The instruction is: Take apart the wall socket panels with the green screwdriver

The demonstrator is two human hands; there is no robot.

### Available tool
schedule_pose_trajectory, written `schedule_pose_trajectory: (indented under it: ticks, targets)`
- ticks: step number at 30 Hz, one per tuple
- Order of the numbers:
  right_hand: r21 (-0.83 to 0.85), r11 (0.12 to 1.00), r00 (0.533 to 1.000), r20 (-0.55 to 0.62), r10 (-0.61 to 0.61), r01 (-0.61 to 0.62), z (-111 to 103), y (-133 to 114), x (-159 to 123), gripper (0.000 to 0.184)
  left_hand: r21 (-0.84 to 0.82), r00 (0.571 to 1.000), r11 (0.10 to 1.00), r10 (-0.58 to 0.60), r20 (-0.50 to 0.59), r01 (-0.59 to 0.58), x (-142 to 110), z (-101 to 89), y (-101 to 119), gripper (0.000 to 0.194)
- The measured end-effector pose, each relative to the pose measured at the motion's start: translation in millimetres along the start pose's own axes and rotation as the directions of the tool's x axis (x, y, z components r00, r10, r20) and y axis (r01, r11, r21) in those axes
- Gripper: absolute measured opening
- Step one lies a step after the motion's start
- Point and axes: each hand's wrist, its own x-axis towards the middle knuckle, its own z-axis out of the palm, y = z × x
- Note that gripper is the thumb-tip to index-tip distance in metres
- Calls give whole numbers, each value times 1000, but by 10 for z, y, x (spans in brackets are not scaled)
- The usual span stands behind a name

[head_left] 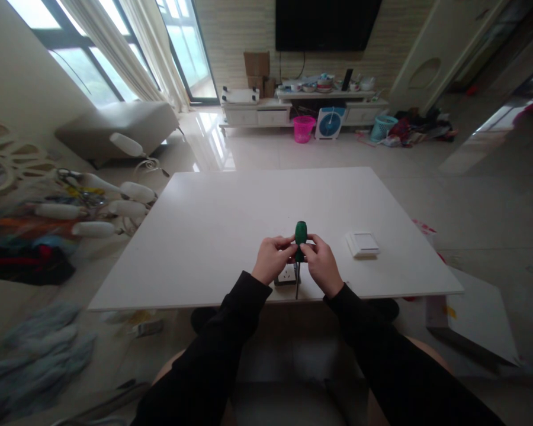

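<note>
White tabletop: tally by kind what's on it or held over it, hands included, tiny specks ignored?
Hands: 2 (left hand, right hand)
Green-handled screwdriver: 1
Power socket: 1
White square block with grey panel, counted as one piece: 1
Total: 5

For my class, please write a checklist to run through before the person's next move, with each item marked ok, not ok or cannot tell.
1. Screwdriver gripped: ok; left hand and right hand both hold its green handle.
2. Shaft free of fingers: ok; it extends bare below both hands.
3. Socket fully visible: not ok; the left hand and shaft partly hide it.
4. Tip touching the table: cannot tell from this angle.
5. White square unit apart from the hands: ok; it lies on the table, right of the right hand.
</note>
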Motion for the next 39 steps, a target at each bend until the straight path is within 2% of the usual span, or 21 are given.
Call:
schedule_pose_trajectory:
  ticks: [5,18,27,39]
  targets:
    - [-1,1000,1000,3,5,-5,0,-2,-4,31,61,999,997,36,8,-37,8,-13,-20,26]
    - [14,1000,1000,-5,20,-20,14,9,-6,32,56,999,997,43,22,-44,-4,-17,3,22]
    - [-23,1000,1000,-9,11,-11,1,-17,-18,32,158,995,983,93,35,-97,16,-42,-39,31]
    - [-5,1000,1000,-5,19,-19,-1,-4,-5,33,72,998,996,56,32,-58,-12,-16,3,24]
